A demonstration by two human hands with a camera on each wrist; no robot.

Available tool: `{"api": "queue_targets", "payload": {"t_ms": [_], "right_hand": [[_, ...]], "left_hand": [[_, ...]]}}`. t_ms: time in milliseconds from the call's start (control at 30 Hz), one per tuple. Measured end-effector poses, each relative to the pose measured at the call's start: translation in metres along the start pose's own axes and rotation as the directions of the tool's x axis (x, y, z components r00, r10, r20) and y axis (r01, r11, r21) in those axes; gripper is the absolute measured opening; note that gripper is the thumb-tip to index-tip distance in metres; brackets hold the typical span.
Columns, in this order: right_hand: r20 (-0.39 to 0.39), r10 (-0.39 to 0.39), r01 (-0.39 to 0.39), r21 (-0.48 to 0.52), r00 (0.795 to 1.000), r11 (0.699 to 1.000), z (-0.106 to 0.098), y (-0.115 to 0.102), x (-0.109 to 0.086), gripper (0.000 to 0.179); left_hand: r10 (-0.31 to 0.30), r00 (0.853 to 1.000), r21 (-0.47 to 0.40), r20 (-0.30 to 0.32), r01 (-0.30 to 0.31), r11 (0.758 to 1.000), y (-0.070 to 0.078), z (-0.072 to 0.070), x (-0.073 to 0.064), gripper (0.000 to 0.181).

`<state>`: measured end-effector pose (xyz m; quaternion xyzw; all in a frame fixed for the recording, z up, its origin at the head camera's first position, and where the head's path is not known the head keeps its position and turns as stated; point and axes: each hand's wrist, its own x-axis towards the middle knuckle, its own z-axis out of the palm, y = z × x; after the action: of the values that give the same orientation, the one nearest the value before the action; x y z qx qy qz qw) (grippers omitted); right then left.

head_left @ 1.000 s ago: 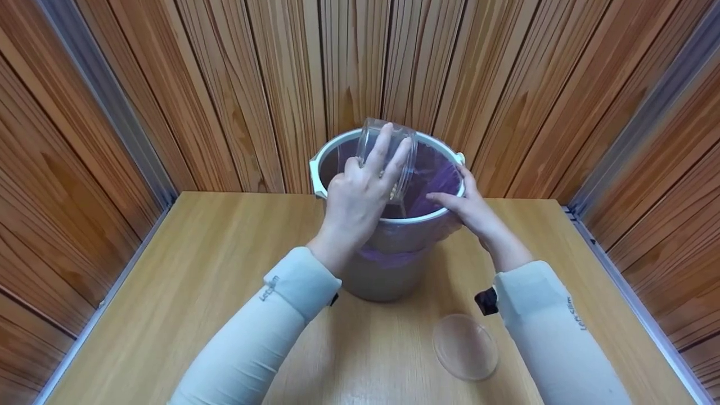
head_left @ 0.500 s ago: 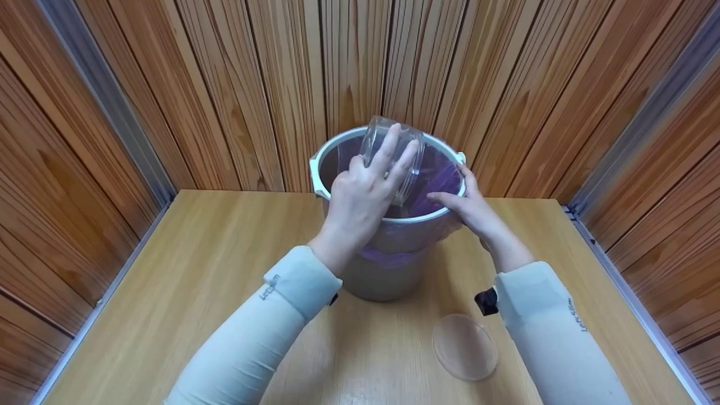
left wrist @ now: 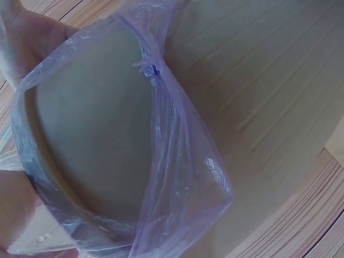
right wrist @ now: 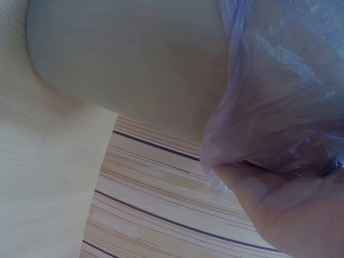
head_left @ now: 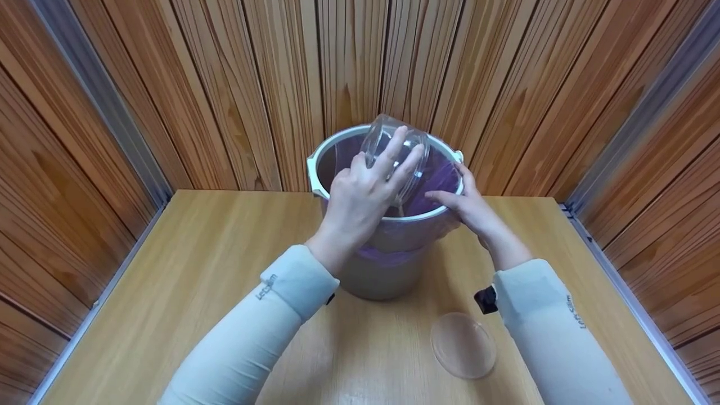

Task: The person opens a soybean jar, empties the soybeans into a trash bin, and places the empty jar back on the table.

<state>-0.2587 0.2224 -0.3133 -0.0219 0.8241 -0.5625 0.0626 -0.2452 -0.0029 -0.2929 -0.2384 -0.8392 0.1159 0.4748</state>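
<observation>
My left hand [head_left: 363, 194] holds a clear plastic container [head_left: 391, 138], tilted over the mouth of a grey bin [head_left: 382, 278] with a white rim [head_left: 318, 180]. The container's open side faces down to the right, and what may be inside is hard to make out. A thin purple bag [head_left: 441, 185] lines the bin and folds over its outside; its knotted side [left wrist: 172, 129] shows in the left wrist view. On the bin's right side my right hand [head_left: 472, 205] grips the rim and bag, thumb inside. Its fingers [right wrist: 252, 188] press under the loose film in the right wrist view.
A round clear lid [head_left: 463, 345] lies on the wooden table [head_left: 225, 281], in front of the bin and near my right forearm. Wood-panelled walls [head_left: 360, 67] stand behind the bin and on both sides.
My left hand has moved slightly right with the container, which is tipped further over. Pale bits seen in it a second ago no longer show there. My right hand stays put.
</observation>
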Motion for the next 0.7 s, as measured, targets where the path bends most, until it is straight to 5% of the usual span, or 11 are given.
{"api": "queue_targets", "payload": {"t_ms": [333, 533, 700], "right_hand": [[0.001, -0.001, 0.001, -0.004, 1.0, 1.0, -0.001, 0.001, 0.0, 0.101], [0.001, -0.009, 0.009, -0.001, 1.0, 1.0, -0.001, -0.001, 0.0, 0.101], [0.012, -0.015, 0.015, 0.024, 1.0, 1.0, 0.001, 0.001, 0.0, 0.1]], "left_hand": [[0.04, 0.991, -0.008, -0.131, -0.042, 0.999, -0.01, 0.006, -0.003, 0.064], [0.1, 0.971, 0.023, -0.219, -0.097, 0.995, -0.022, 0.013, -0.005, 0.063], [0.2, 0.955, 0.067, -0.219, -0.19, 0.979, -0.027, 0.014, -0.004, 0.063]]}}
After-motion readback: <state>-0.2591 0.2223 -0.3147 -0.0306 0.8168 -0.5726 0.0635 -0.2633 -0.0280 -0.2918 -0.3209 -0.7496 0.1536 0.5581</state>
